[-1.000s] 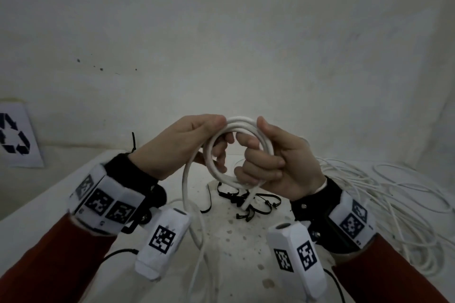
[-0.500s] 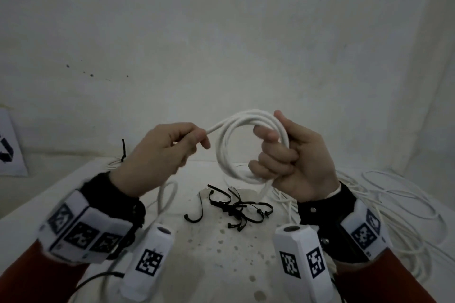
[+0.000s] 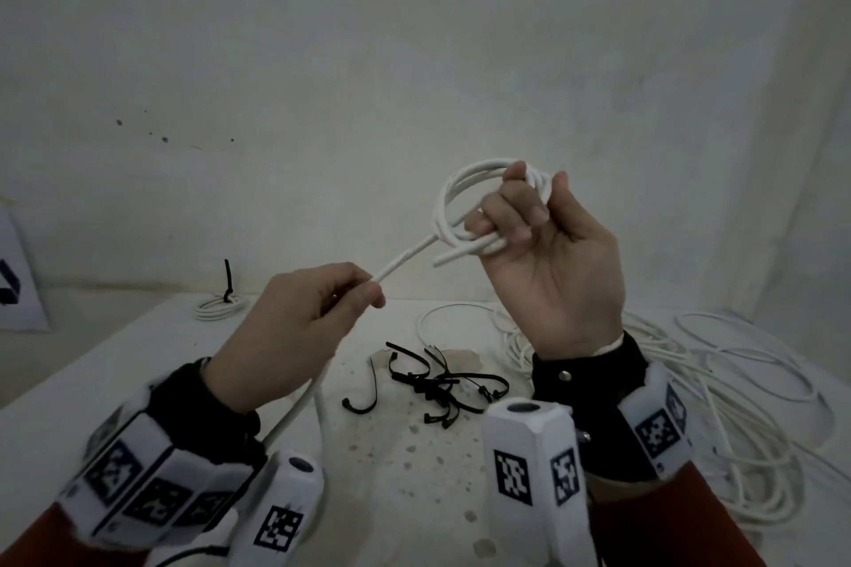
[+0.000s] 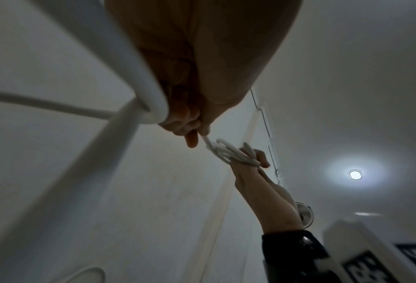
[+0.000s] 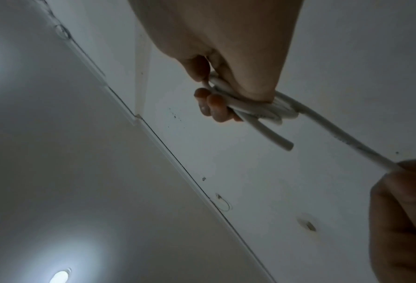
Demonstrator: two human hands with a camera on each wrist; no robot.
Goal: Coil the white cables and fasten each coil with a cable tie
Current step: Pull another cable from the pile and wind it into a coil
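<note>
A person holds a white cable in both hands above a white table (image 3: pixel 115 364). The right hand (image 3: pixel 548 272), raised and palm toward the camera, has its fingers curled through a small coil (image 3: pixel 465 203) of several loops and grips it; one cut end of the cable sticks out just below the fingers. The left hand (image 3: pixel 294 327), lower and to the left, pinches the straight run of cable (image 3: pixel 405 260) between thumb and fingers, and from there the cable drops down toward the table. On the table, between the wrists, lies a loose bunch of black cable ties (image 3: pixel 437 382), none picked up. At the far left edge sits one finished coil (image 3: pixel 218 306), already bound with a black tie standing upright. To the right sprawls a large heap of loose white cable (image 3: pixel 718 387). By my reading, the task is at an early stage: one coil done, a second partly wound with more cable to feed in and no tie on it, and much cable left uncoiled.
</note>
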